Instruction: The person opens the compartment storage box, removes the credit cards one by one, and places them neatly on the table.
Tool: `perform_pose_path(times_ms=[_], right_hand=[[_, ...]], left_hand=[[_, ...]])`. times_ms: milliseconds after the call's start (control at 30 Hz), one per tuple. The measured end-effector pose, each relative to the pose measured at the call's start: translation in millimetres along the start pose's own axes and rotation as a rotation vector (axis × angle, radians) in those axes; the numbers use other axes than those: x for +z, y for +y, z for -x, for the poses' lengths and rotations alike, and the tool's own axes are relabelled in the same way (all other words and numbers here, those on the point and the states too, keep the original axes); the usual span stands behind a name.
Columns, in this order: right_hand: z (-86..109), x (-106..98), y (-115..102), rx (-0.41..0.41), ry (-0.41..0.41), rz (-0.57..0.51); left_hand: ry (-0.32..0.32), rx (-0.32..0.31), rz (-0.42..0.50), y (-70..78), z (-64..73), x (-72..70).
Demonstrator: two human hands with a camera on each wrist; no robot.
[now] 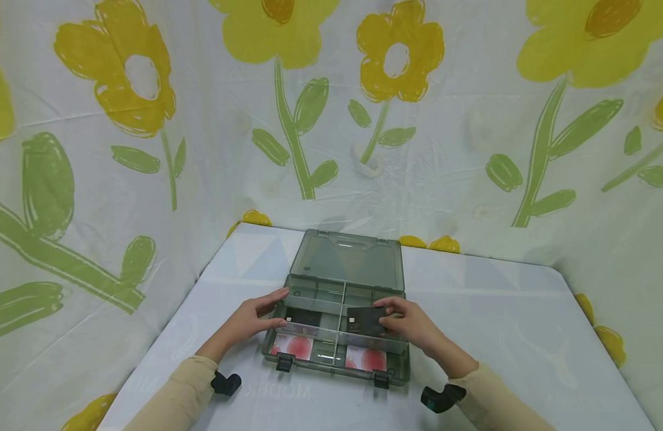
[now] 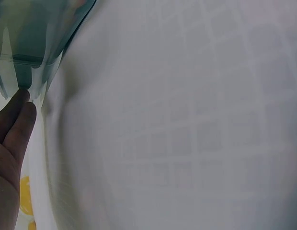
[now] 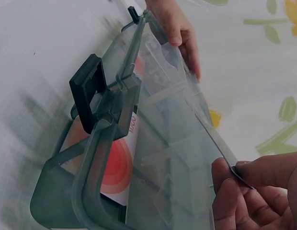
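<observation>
A grey-green translucent plastic case point(image 1: 336, 369) lies with its lid point(image 1: 347, 257) swung back. My right hand point(image 1: 406, 323) pinches a black card point(image 1: 360, 322) marked VIP between thumb and fingers, over the right middle compartment. In the right wrist view the thin card point(image 3: 215, 143) appears edge-on. My left hand point(image 1: 247, 317) touches the case's left side with fingers extended and thumb apart. Another black card point(image 1: 303, 316) lies in the left middle compartment. Two white cards with red circles, a left card point(image 1: 293, 346) and a right card point(image 1: 366, 358), occupy the front compartments.
Two black latches, a left latch point(image 1: 284, 362) and a right latch point(image 1: 381, 380), hang off the case's front. A white patterned cloth covers the table point(image 1: 487, 335). Flowered curtains point(image 1: 450, 137) stand behind and along the left side.
</observation>
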State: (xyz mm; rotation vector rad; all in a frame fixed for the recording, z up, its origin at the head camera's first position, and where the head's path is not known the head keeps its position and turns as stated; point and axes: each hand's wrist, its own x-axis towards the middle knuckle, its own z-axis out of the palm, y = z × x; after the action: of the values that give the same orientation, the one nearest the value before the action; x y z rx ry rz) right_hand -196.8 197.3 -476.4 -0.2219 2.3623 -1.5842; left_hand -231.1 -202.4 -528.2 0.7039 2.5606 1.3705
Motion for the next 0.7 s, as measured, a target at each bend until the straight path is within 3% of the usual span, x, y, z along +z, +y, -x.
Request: perform_pose_path(times_ms=[500, 700], right_hand=[[8.8, -13, 2, -0.007, 0.024, -0.032], [11.9, -20, 5, -0.008, 0.030, -0.012]], left_hand=[[0.002, 0.011, -0.010, -1.9, 0.5, 1.1], [0.005, -0.014, 0.012, -1.3, 0.5, 1.1]])
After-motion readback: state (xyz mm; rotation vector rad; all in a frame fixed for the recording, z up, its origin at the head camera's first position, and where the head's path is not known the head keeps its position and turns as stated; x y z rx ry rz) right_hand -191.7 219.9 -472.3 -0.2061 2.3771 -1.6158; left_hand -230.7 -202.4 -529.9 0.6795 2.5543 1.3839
